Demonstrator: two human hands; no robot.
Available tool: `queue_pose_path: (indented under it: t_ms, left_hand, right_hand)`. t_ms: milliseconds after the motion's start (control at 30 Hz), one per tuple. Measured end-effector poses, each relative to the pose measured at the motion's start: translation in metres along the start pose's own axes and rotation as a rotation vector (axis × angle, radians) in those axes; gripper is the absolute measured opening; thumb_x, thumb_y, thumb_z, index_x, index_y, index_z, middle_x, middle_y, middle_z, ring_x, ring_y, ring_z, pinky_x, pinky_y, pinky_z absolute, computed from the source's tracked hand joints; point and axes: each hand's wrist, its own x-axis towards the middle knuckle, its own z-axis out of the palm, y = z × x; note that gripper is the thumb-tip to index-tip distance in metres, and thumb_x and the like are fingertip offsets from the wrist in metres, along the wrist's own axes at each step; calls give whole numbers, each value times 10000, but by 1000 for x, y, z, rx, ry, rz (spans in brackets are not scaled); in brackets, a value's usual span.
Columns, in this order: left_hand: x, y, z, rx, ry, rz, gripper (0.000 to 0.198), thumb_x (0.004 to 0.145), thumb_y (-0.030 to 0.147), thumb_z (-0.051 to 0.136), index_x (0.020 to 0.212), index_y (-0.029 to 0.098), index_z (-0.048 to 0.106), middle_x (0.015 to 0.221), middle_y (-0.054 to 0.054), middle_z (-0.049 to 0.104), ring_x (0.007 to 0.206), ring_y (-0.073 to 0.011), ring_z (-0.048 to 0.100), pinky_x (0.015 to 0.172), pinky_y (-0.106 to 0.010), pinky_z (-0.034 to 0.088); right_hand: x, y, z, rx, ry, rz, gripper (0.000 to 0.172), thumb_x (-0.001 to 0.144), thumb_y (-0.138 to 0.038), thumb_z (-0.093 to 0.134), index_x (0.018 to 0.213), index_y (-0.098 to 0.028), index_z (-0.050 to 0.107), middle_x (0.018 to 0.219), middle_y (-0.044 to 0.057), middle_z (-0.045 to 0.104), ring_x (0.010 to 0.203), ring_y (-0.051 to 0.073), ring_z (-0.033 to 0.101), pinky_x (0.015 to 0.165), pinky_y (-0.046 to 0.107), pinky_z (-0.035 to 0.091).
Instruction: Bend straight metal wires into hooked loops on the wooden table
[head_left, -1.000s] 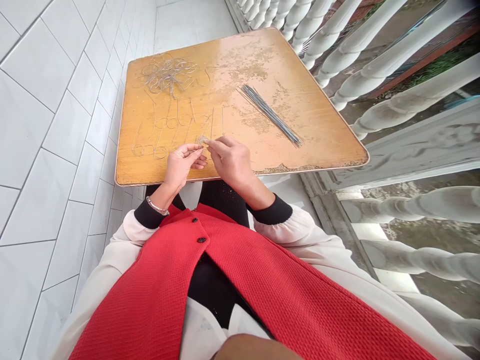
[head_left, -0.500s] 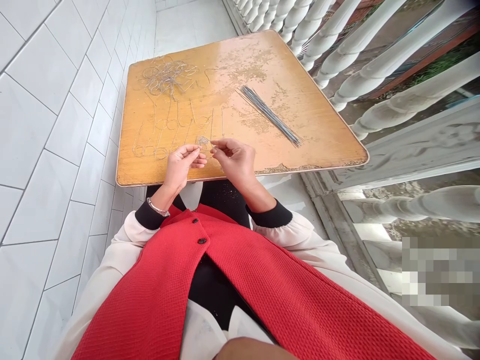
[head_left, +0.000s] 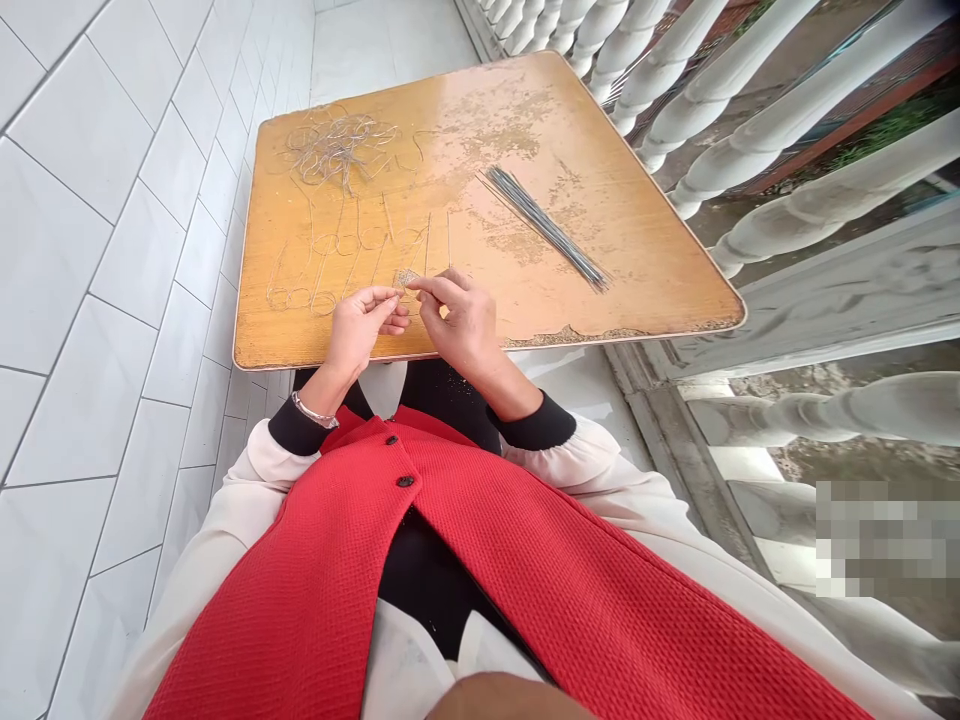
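"Looking down from my head camera, what are your hands doing?"

"My left grip (head_left: 364, 325) and right grip (head_left: 461, 325) are both closed on a small twist of wire (head_left: 406, 278). It's pinched up at the fingertips, just above the worktop (head_left: 615, 245), close to its near edge."

"Do both hands really have it?"

"It looks that way. My left thumb (head_left: 386, 294) and right forefinger (head_left: 427, 286) meet at the twist, though it's too small to see exactly how each finger sits on it."

"What's lying nearby?"

"Just past my fingers there's a row of bent wire loops (head_left: 322, 270) with long straight ends. Toward the far left corner sits a loose tangle of thin wire (head_left: 339, 147). Off to the right, well apart from my hands, a bundle of straight wires (head_left: 546, 228) lies at a slant across the worn, flaking orange surface."

"And around you?"

"There's a metal bangle (head_left: 313, 411) on my left wrist, and I'm wearing a red waistcoat (head_left: 480, 560) over pale sleeves. White tiles (head_left: 112, 300) run along the left side, and white balusters (head_left: 750, 130) line the right."
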Motion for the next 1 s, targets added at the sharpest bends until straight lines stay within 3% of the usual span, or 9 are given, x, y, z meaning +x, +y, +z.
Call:
queue_pose_path:
  t_ms: [133,300,567,700,867,1000]
  left_hand:
    - [0,0,0,19,2,17,206,949,1,618,830,150,695,640,43,700,534,-54,662,584,-171,538]
    - [2,-2,0,42,-4,45,198,950,11,628,831,151,702,641,45,698,544,-54,666,600,-172,550]
    - [1,-2,-2,56,5,43,182,944,24,628,829,152,687,661,35,708,573,-62,679,619,-178,557]
    - [2,-5,-2,43,29,44,132,946,71,676,848,158,687,692,31,719,585,-54,680,635,-171,556]
    - [3,-5,0,21,50,31,147,964,80,664,839,158,670,683,39,711,593,-51,689,636,-164,553]
    - [1,-2,2,2,41,32,175,960,53,648,820,157,663,660,45,701,572,-49,682,610,-160,549]
  right_hand:
    - [1,2,3,-53,-17,-73,366,933,-140,439,1052,-229,774,898,75,655,853,220,626,793,371,511]
    - [3,0,4,-107,-55,-44,334,954,-154,445,1031,-253,755,921,72,649,875,230,599,819,391,503]
    - [3,6,7,-2,-17,-33,321,990,-191,469,1087,-246,770,947,78,675,904,222,653,847,392,541]
    - [-3,12,9,219,44,110,291,1008,-375,577,1204,-242,746,1006,76,739,908,208,700,831,377,590]
    - [-11,17,9,529,32,322,525,931,-683,643,1163,-225,750,961,71,775,788,177,706,744,351,618]
    - [-11,16,10,492,68,320,455,900,-630,695,1051,-208,773,929,70,772,753,176,700,761,372,615]
